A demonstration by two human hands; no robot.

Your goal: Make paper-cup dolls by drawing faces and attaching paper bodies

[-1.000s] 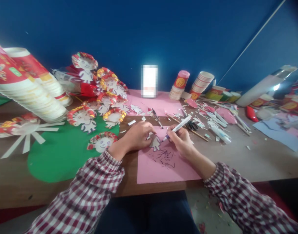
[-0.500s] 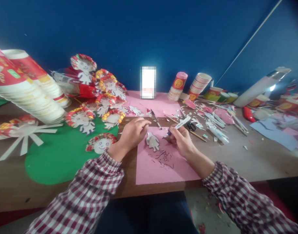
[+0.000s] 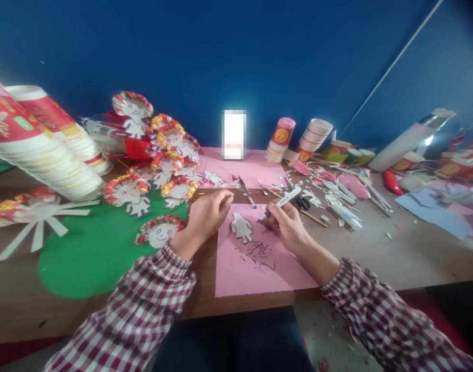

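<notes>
A pink sheet (image 3: 259, 268) with dark pen scribbles lies at the table's front edge. On it rests a small white paper body cutout (image 3: 242, 227). My right hand (image 3: 286, 225) is closed around a white marker (image 3: 285, 199) whose tip points down-left, just right of the cutout. My left hand (image 3: 207, 214) hovers left of the cutout with fingers loosely curled and extended, holding nothing I can see. Both wrists wear checked sleeves.
Paper-cup dolls (image 3: 164, 155) crowd a green paper circle (image 3: 93, 248) at left, beside slanting stacks of red cups (image 3: 38, 139). Behind lie another pink sheet (image 3: 252, 173), a small knife (image 3: 246, 190), scissors (image 3: 302, 202), cup stacks (image 3: 316, 137), scraps and a white roll (image 3: 409, 139).
My left hand has lifted off the white cutout and drawn back to the left. The marker tip has pulled away from the cutout to its right.
</notes>
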